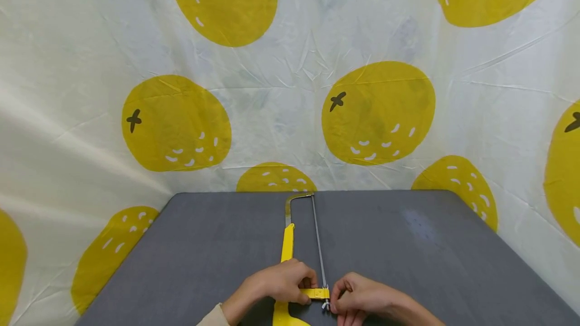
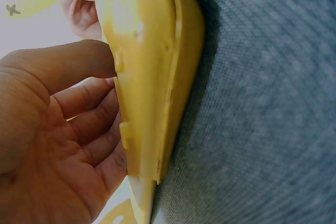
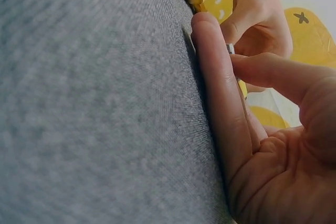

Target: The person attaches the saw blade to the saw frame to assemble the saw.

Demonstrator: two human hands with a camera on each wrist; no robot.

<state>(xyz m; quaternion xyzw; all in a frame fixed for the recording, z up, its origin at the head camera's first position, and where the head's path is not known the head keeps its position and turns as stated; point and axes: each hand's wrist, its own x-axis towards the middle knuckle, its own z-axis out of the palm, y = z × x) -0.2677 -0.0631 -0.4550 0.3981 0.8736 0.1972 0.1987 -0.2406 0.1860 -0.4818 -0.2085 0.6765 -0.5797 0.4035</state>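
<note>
A hacksaw (image 1: 287, 243) with a yellow frame and handle lies on the dark grey table, its metal bow pointing away from me. The thin blade (image 1: 318, 238) runs along its right side to a yellow bracket (image 1: 319, 293). My left hand (image 1: 286, 279) grips the frame beside that bracket; in the left wrist view the thumb presses the yellow handle (image 2: 147, 77) and the other fingers lie behind it. At the bracket's near end sits a small silver wing nut (image 1: 325, 306). My right hand (image 1: 362, 296) pinches at it with thumb and fingertips, which partly hide it in the right wrist view.
The grey cloth-like table top (image 1: 430, 255) spreads around the saw on both sides. Behind and beside it hangs a pale curtain (image 1: 281, 125) printed with big yellow fruits, meeting the table's back edge.
</note>
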